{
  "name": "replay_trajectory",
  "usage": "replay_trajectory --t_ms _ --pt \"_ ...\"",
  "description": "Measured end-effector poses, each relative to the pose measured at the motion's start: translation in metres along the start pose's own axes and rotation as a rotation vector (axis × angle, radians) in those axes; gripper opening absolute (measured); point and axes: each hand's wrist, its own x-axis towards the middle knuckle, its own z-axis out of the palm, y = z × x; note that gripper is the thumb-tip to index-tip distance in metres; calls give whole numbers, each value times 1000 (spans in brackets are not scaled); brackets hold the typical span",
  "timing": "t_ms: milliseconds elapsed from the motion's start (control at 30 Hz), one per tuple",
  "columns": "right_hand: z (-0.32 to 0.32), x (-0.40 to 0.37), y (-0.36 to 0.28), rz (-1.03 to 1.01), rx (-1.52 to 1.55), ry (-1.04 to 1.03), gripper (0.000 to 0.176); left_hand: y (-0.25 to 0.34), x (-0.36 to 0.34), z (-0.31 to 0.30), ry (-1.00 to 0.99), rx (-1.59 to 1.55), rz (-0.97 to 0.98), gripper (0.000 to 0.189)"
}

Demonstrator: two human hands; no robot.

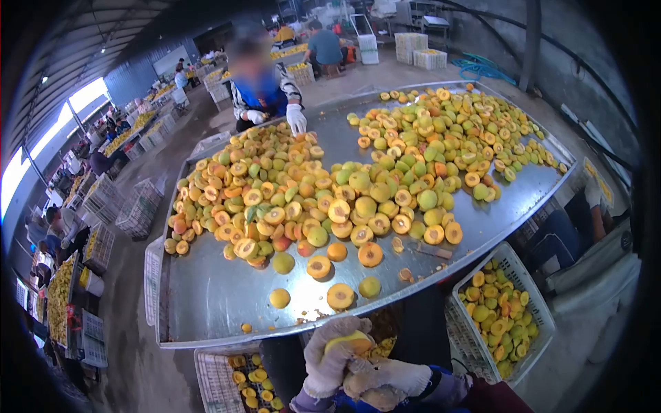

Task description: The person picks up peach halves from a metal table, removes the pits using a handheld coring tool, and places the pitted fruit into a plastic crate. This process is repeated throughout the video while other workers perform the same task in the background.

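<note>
Yellow fruit [350, 341] rests in the gloved left hand [329, 358], whose fingers curl around it, just off the near edge of the metal surface [206, 296]; its visible long axis runs roughly left to right. The right hand [387, 380] lies just near and right of it, fingers bent; how far they close, or on what, I cannot tell. On the surface beyond, a halved fruit [340, 296] lies nearer the left hand.

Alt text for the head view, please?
The wearer's left hand, white-gloved and soiled, holds a yellow-orange fruit beside the gloved right hand. Before them, a silvery metal table bears heaped whole and halved yellow-orange and green fruits; opposite is a white-gloved co-worker.
</note>
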Motion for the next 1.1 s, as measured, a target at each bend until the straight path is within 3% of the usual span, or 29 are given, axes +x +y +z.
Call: replay_trajectory --t_ms 33,100,167,233,367,433,467,500,533,567,633,700,767,800,833,867,933,1000,1067,1100 --pt "2 -3 -4 9 17 8 31 -3 0 2 34 -264 -14 30" --pt "3 -7 -9 69 -46 13 40 1 0 7 49 -197 -7 35" --pt "1 -10 -6 83 -106 -27 53 0 0 11 142 -164 -5 52" --pt "6 -10 -15 47 -155 101 51 -7 1 10 140 -147 4 55" --pt "-11 -3 2 48 -226 140 51 -4 6 14 245 -242 -120 54" --pt "-23 3 16 111 -127 8 48 -10 9 9 261 -290 -162 54" --pt "-20 4 15 133 -94 -36 47 -22 15 -3 178 -509 -217 55" --pt "-11 3 8 1 -37 -121 42 -31 16 -11 95 -728 -270 55" --pt "-2 1 -3 -127 17 -210 38 -25 19 -8 132 -636 -272 49" --pt "4 -4 -15 -119 14 -217 38 -25 19 -13 139 -636 -264 49" --pt "7 -8 -27 -147 -61 -125 31 -24 19 -34 414 -47 -218 44" --pt "-5 -3 -23 -191 -134 -71 30 -18 1 -73 540 147 -56 40" --pt "-23 0 -16 0 -292 95 30 -10 -21 -106 857 313 -31 37" --pt "-26 3 -12 116 -359 215 25 -16 -39 -147 866 813 -72 35" --pt "-22 4 -19 118 -357 206 25 -24 -54 -180 839 1314 -118 32" --pt "-13 4 -31 212 -400 223 25 -22 -63 -183 848 1320 -126 32" --pt "-7 14 -37 296 -450 239 25 -19 -69 -190 643 1728 103 33" --pt "-5 23 -28 325 -649 302 29 -9 -46 -143 555 860 26 40" --pt "2 24 -31 288 -701 298 32 15 -24 -90 122 619 51 45" --pt "5 22 -32 253 -747 289 34 22 -10 -71 -71 874 172 50"
